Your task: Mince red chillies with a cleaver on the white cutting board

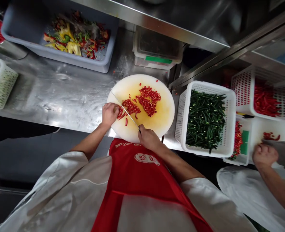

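Observation:
On the round white cutting board [165, 117] lie chopped red chilies [150, 100] in two heaps. My right hand [148, 137] is closed around the handle of a kitchen knife [126, 110], whose blade slants up and left across the board, along the edge of the nearer heap. To the left of the blade, my left hand [110, 113] rests on the board's edge with its fingers curled over whole red chilies [120, 113]. A few uncut pieces poke out between those fingers and the blade.
A grey bin [106, 66] of vegetable scraps and a lidded clear container [158, 62] stand behind the board. Right of it is a white basket [230, 122] of green chilies. Farther right, a co-worker's hand [265, 155] is beside a cleaver [283, 153]. A basket [8, 85] stands far left.

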`<action>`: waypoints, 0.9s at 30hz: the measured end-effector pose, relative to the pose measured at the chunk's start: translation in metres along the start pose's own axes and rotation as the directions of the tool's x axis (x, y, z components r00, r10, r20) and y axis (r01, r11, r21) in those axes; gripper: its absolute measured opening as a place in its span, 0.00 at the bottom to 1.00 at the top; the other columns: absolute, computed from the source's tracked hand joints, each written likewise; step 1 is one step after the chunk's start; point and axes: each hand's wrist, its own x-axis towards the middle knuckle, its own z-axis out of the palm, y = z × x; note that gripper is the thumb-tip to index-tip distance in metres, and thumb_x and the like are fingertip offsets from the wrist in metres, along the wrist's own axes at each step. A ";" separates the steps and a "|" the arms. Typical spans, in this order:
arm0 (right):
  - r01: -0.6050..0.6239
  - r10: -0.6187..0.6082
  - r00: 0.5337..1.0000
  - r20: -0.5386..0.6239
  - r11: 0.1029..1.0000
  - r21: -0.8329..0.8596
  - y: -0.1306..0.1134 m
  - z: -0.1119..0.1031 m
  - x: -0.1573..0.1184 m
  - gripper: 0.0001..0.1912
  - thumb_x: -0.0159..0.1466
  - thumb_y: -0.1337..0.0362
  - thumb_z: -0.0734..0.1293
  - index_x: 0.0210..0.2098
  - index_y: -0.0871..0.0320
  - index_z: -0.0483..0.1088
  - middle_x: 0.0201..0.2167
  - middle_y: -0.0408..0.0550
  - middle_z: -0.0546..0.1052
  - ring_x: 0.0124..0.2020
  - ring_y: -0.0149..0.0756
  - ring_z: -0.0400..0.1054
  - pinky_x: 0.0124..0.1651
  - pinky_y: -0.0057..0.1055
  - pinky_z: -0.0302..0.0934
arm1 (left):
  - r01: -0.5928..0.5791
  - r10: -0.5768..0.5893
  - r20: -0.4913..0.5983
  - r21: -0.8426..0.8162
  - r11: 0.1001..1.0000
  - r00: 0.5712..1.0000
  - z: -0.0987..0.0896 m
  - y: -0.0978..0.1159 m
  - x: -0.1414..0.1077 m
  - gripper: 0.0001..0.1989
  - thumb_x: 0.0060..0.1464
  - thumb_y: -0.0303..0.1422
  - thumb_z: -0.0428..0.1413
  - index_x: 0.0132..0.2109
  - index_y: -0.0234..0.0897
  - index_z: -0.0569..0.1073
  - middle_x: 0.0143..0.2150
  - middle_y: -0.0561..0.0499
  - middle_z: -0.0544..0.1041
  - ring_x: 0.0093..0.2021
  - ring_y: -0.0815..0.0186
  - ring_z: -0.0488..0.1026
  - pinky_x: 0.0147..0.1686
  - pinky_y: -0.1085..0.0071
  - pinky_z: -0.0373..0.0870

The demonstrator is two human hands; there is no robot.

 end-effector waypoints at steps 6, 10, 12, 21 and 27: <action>0.060 -0.060 0.998 -0.007 0.998 -0.014 0.012 -0.025 -0.005 0.14 0.73 0.61 0.54 0.54 0.59 0.61 0.39 0.59 0.80 0.37 0.47 0.75 0.36 0.34 0.55 | -0.041 0.038 0.120 0.023 0.999 0.992 0.004 -0.001 0.016 0.07 0.58 0.32 0.55 0.34 0.38 0.77 0.36 0.46 0.79 0.40 0.55 0.72 0.44 0.57 0.65; 0.119 -0.121 0.993 -0.006 0.986 -0.120 0.049 -0.053 0.005 0.13 0.72 0.60 0.56 0.52 0.57 0.64 0.39 0.58 0.79 0.37 0.47 0.74 0.35 0.34 0.53 | -0.052 0.050 0.146 0.009 0.999 0.988 0.011 0.005 0.018 0.07 0.57 0.31 0.54 0.33 0.39 0.77 0.35 0.47 0.80 0.38 0.56 0.73 0.43 0.57 0.66; 0.139 -0.139 0.990 0.010 0.981 -0.134 0.062 -0.058 0.014 0.13 0.71 0.60 0.57 0.51 0.58 0.65 0.39 0.57 0.79 0.38 0.48 0.73 0.35 0.33 0.52 | -0.058 0.056 0.135 0.011 0.998 0.989 0.012 0.008 0.015 0.07 0.58 0.31 0.54 0.34 0.39 0.77 0.35 0.47 0.80 0.38 0.56 0.73 0.43 0.57 0.67; 0.154 -0.159 0.986 -0.047 0.983 -0.096 0.060 -0.038 0.037 0.14 0.71 0.60 0.57 0.52 0.58 0.65 0.39 0.57 0.80 0.37 0.46 0.73 0.34 0.33 0.51 | -0.044 0.044 0.140 -0.007 0.999 0.989 0.010 0.015 0.009 0.08 0.59 0.32 0.55 0.35 0.39 0.78 0.37 0.47 0.80 0.40 0.56 0.74 0.45 0.57 0.69; 0.139 -0.138 0.986 -0.089 0.990 -0.004 0.067 -0.041 0.030 0.13 0.71 0.59 0.57 0.50 0.58 0.66 0.35 0.54 0.79 0.35 0.43 0.71 0.34 0.31 0.50 | -0.109 0.127 0.239 -0.085 0.990 0.963 0.011 0.025 0.012 0.08 0.61 0.32 0.54 0.37 0.38 0.78 0.38 0.48 0.81 0.41 0.57 0.76 0.46 0.57 0.71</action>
